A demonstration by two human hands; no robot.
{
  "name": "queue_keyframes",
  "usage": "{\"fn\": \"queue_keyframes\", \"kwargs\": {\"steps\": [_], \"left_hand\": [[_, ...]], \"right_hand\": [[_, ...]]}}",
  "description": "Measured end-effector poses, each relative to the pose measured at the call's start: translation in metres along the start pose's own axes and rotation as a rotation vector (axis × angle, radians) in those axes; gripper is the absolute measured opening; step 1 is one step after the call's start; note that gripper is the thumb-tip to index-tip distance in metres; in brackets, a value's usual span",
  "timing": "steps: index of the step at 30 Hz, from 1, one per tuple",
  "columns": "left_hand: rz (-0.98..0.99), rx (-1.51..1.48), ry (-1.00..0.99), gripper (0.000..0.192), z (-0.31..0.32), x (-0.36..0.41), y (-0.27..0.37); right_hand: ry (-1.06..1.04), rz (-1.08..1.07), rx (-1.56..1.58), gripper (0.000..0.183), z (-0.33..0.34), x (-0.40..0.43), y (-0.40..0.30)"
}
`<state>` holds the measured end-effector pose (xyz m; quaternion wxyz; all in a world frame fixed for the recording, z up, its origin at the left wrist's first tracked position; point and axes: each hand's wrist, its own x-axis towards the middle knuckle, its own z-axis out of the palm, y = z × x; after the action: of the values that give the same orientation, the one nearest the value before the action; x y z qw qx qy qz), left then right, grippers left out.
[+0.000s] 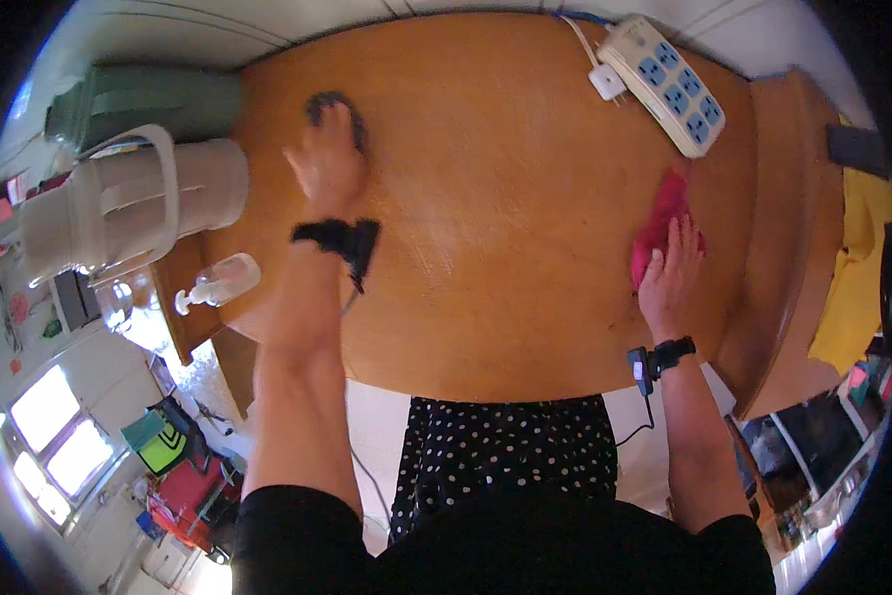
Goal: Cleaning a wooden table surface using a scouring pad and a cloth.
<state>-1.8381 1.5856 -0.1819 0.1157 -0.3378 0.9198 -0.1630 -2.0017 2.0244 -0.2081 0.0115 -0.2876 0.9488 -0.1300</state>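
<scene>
My left hand (331,160) presses down on a dark grey pad or cloth (358,126) at the far left part of a brown wooden tabletop (491,208). Blur hides what exactly the dark thing is. At the right side, my right hand (671,279) lies over a crumpled pinkish-red cloth (665,212), its fingers and thumb on the fabric. The cloth's narrow far end reaches close to a white power strip (665,85). Each wrist wears a black strap with a small device and a cable.
A white plug adapter (607,82) lies beside the power strip. Along the left edge stand a beige handled jug (208,182), a dark green container (167,104) and a clear pump bottle (226,280). A raised wooden side (781,245) bounds the right, with yellow fabric (851,275) beyond.
</scene>
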Motion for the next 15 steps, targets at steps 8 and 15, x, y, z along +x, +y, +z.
{"fn": "queue_keyframes", "kwargs": {"steps": [8,15], "left_hand": [[0.501,-0.569,0.064,0.045,-0.028,-0.173,0.11],[0.616,-0.349,0.087,0.045,-0.108,-0.074,0.23]], "right_hand": [[0.007,-0.006,-0.01,0.04,-0.009,0.001,-0.004],[0.059,0.03,0.161,0.021,-0.023,-0.05,0.035]]}}
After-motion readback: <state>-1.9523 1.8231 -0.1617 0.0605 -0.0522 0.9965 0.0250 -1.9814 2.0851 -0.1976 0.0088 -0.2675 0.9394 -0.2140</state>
